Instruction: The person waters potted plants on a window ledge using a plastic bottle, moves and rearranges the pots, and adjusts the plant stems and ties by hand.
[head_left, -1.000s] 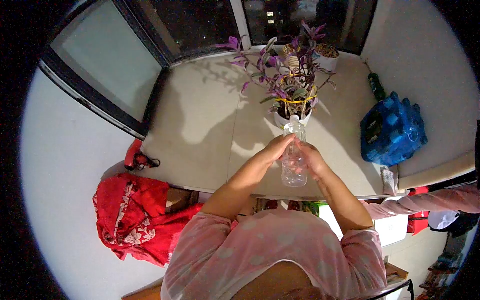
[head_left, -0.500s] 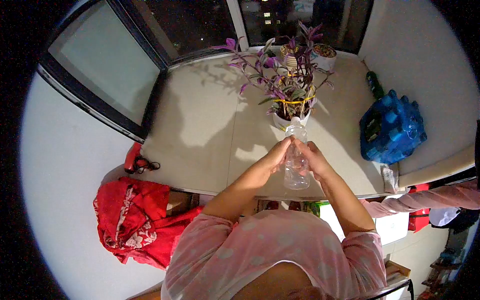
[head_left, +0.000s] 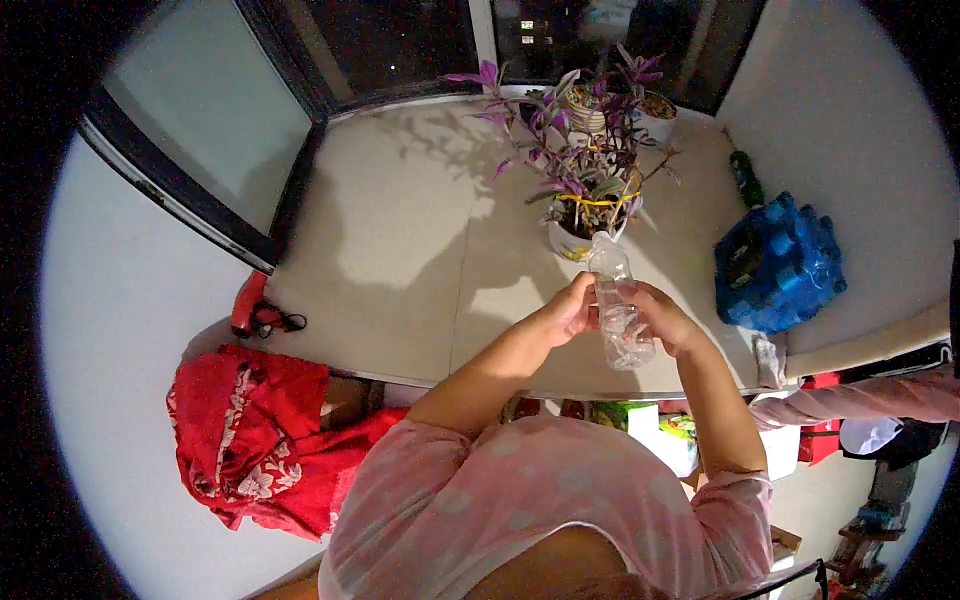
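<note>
A clear plastic bottle is tilted over the ledge, its neck toward the plant pot. My right hand grips it from the right, fingers wrapped round its middle. On the other side, my left hand is curled against the bottle, its fingers partly hidden. Just past the bottle's mouth stands a white pot with a purple-leaved plant, its stems tied with a yellow band.
Two smaller pots stand behind the plant. A blue-wrapped bottle pack and a green bottle are at the right wall. At the left are a red hairdryer and red cloth.
The bottle has tilted, its base swinging right, and my right hand has moved right with it. My hands are a little farther apart. The view has shifted slightly.
</note>
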